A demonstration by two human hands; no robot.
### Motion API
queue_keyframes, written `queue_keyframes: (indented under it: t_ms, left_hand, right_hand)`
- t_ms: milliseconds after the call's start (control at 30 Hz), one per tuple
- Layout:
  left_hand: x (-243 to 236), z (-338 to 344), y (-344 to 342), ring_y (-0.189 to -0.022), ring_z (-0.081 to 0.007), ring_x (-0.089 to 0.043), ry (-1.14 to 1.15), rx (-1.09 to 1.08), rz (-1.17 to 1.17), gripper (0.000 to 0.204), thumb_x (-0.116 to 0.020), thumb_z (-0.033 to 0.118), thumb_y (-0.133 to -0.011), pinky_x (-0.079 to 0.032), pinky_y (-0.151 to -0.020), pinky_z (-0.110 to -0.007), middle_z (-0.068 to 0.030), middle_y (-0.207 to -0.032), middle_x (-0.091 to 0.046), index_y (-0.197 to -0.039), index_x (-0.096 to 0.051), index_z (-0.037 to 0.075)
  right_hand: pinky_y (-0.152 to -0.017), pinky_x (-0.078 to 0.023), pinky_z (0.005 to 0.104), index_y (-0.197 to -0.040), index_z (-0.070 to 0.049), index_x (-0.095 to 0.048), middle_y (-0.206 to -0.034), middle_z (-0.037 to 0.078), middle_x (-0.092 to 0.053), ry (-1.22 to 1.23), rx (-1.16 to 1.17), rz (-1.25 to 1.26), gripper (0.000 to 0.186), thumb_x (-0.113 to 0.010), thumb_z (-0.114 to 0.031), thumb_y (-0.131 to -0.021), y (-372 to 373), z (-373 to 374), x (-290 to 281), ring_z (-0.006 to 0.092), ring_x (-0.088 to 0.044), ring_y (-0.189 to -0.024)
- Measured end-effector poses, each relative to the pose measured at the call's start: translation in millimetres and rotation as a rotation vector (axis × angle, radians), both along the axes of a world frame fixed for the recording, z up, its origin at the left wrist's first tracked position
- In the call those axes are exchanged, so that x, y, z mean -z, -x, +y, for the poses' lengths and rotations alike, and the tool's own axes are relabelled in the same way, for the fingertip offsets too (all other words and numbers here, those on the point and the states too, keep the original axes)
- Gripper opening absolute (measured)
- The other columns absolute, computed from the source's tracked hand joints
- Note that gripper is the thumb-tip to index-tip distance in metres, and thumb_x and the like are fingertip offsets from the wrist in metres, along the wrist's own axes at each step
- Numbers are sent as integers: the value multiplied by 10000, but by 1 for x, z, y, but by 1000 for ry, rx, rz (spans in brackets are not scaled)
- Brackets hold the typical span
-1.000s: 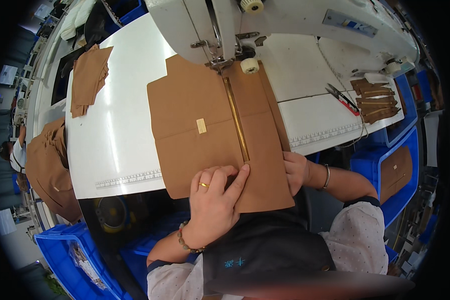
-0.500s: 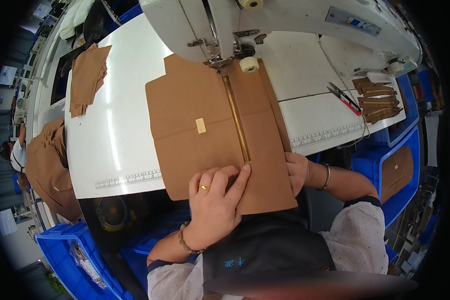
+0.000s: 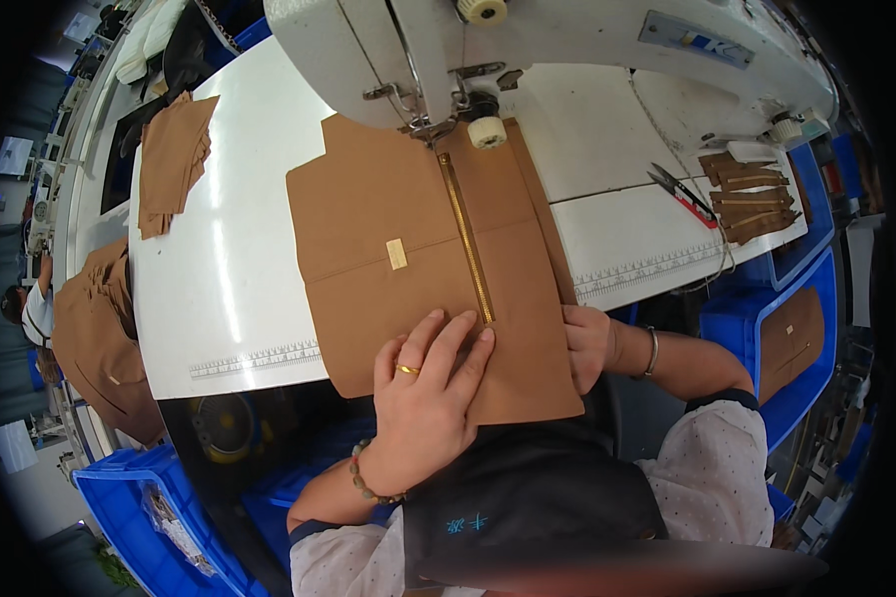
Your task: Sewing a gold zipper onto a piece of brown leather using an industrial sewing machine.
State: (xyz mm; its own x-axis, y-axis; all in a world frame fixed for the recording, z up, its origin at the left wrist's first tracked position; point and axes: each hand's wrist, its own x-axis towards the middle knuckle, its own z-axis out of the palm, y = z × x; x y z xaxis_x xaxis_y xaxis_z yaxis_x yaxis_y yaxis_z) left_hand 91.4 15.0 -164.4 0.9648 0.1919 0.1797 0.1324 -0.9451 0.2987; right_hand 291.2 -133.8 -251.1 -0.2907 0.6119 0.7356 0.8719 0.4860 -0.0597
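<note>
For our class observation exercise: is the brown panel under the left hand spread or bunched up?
Spread: the brown panel lies smooth and broad, its gold zip running nearly straight.

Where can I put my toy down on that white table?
The biggest bare patch of the white tabletop is on the left, between the stacked brown pieces and the brown panel. A smaller one lies between the panel's right edge and the snips. It's crowded at the right end, around the zipper strips, and under the sewing machine, where the panel lies.
</note>
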Motion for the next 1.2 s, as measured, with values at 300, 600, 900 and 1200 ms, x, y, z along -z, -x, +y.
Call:
queue_keyframes:
  t_ms: [300, 600, 900, 1200]
  left_hand:
    - [-10, 2, 4, -1268, -315, -597, -22, 72, 92, 928, -629, 804, -780, -337, -1122, -590, -113, -1438, -622, -1335, -685, 63]
    - [-6, 3, 3, -1196, -257, -650, -162, 126, 98, 807, -641, 706, -840, -268, -1193, -634, -103, -1385, -657, -1331, -690, 67]
    - [-5, 33, -14, -1109, -185, -667, -87, 201, -60, 421, -836, 330, -819, -413, -1155, -526, -62, -1211, -742, -1162, -772, 94]
    - [4, 169, -128, -1167, -411, -612, -89, 99, -139, 816, -834, 582, -758, -458, -1028, -515, -201, -1237, -671, -1276, -640, -17]
  right_hand:
    - [-783, -621, 364, -862, -37, -732, -1001, 90, -731, 97, -22, 28, 244, -832, -203, -715, -37, -21, -52, 253, -736, -970]
    - [-965, -531, 416, -1190, -39, -670, -1296, 162, -629, 427, 255, 66, 585, -806, -467, -816, -62, 68, -71, 332, -635, -1158]
    - [-1067, -457, 478, -1317, -30, -652, -1335, 187, -605, 525, 238, -113, 863, -802, -611, -697, -66, 87, -71, 357, -561, -1260]
    - [-1058, -459, 496, -1313, -28, -644, -1273, 170, -602, 529, 221, -92, 875, -788, -631, -695, -67, 86, -69, 370, -538, -1275]
